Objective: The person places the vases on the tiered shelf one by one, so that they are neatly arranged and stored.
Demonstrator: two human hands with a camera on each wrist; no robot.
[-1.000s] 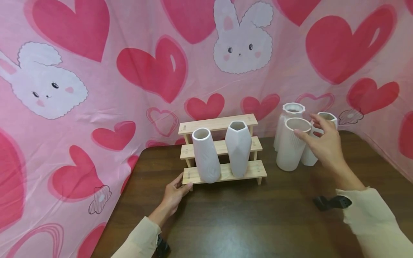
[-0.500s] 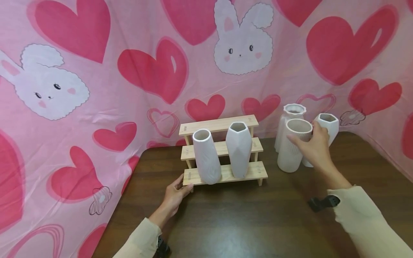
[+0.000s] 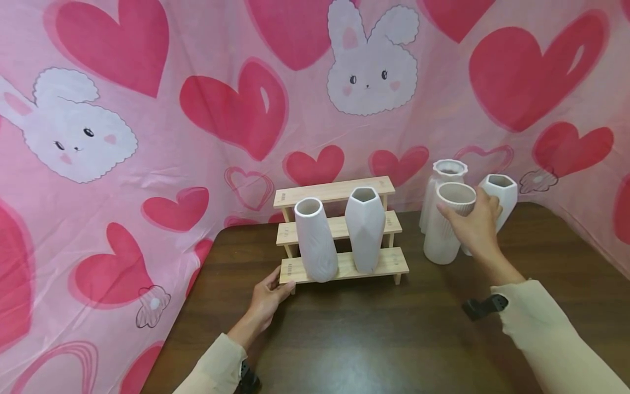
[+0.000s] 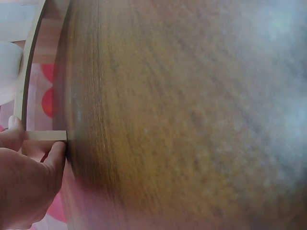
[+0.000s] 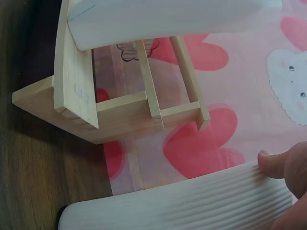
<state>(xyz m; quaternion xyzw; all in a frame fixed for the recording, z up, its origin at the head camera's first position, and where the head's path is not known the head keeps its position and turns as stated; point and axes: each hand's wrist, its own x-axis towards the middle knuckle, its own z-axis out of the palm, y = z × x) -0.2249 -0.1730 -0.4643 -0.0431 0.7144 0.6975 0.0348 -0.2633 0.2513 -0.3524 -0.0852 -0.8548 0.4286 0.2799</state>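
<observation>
My right hand (image 3: 473, 221) grips a ribbed white vase (image 3: 440, 241) near its rim, the thumb on the near side. That vase (image 5: 182, 206) stands upright on the table, its ribs plain in the right wrist view. With my left hand (image 3: 266, 298) I hold the front left corner of a three-step wooden display stand (image 3: 394, 260). In the left wrist view my thumb and fingers are about the stand's leg (image 4: 45, 136). On its bottom step are a tapered round vase (image 3: 316, 246) and a faceted vase (image 3: 365, 230), side by side.
Behind the ribbed vase stands a white vase with a scalloped rim (image 3: 449, 167). A second faceted vase (image 3: 501, 189) is just right of my right hand, partly hidden. The brown wooden table (image 3: 344, 339) ends at a pink heart-patterned cloth (image 3: 206, 33) behind.
My right hand has moved left from over the right-hand faceted vase and closed on the ribbed vase's upper part. The left hand has stayed on the stand.
</observation>
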